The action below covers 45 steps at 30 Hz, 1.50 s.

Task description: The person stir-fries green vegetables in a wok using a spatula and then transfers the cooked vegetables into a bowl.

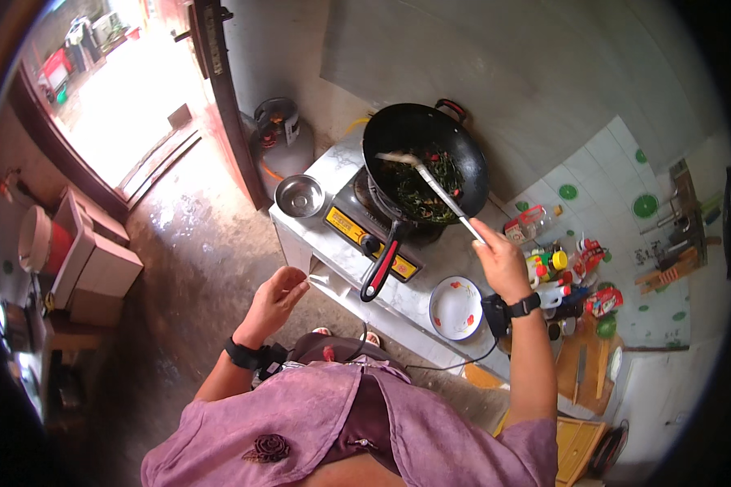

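My right hand (502, 262) grips the pale handle of a cooking spatula (441, 192). The spatula's blurred head is over the left side of a black wok (469, 158). Inside the wok lie cooked dark leafy greens (438, 182) with bits of red. The wok sits tilted on a gas stove (353, 210) with a yellow front panel, its black and red handle pointing towards me. Held in the air left of the counter, my left hand (280, 295) has loosely curled fingers and nothing visible in it.
A steel bowl (300, 196) stands left of the stove, and a flowered plate (455, 308) to its right. Several bottles (551, 265) crowd the wall side. Farther right, a knife (579, 372) lies on a wooden board (563, 359). A gas cylinder (292, 146) stands beside the doorway.
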Motion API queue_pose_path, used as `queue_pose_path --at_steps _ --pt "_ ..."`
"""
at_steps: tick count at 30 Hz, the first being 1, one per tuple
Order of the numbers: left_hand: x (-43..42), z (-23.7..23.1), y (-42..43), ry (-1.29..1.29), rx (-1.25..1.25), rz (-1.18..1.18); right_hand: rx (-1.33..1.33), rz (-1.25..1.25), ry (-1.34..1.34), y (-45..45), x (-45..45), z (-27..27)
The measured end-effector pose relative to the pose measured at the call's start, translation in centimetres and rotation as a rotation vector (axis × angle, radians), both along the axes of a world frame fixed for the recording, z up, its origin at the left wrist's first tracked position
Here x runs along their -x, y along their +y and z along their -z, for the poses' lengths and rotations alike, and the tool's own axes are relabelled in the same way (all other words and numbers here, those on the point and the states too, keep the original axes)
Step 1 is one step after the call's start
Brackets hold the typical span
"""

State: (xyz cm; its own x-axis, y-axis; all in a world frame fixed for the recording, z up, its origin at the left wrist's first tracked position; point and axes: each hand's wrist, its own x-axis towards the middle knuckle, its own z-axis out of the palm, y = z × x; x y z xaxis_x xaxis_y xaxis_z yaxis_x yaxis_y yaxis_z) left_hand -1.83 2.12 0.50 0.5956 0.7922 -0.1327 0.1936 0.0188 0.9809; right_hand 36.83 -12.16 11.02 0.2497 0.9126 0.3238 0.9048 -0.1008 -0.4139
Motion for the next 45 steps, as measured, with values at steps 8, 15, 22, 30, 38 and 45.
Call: queue_pose_path --at_steps 8,15,22,30,38,45 --pt "0.8 0.4 1.2 0.04 0.032 -0.01 0.086 0.108 0.061 -6.6 -0.3 -7.1" --pt "-0.4 1.7 1.6 0.0 0.047 -0.008 0.434 0.182 -0.292 -3.5 -1.2 -7.0" --pt "-0.1 1.4 1.3 0.015 0.068 0.019 0.293 0.212 -0.271 -5.5 -2.7 -7.0" --pt "-0.5 1.4 1.6 0.018 0.076 0.093 0.337 0.271 -0.437 -2.2 -2.9 -2.4" --pt "1.6 2.9 1.6 0.13 0.033 0.074 -0.137 0.4 0.436 -7.5 -1.2 0.0" --pt "0.5 2.0 0.0 0.126 0.036 -0.004 -0.031 0.493 0.34 -2.5 3.3 3.4"
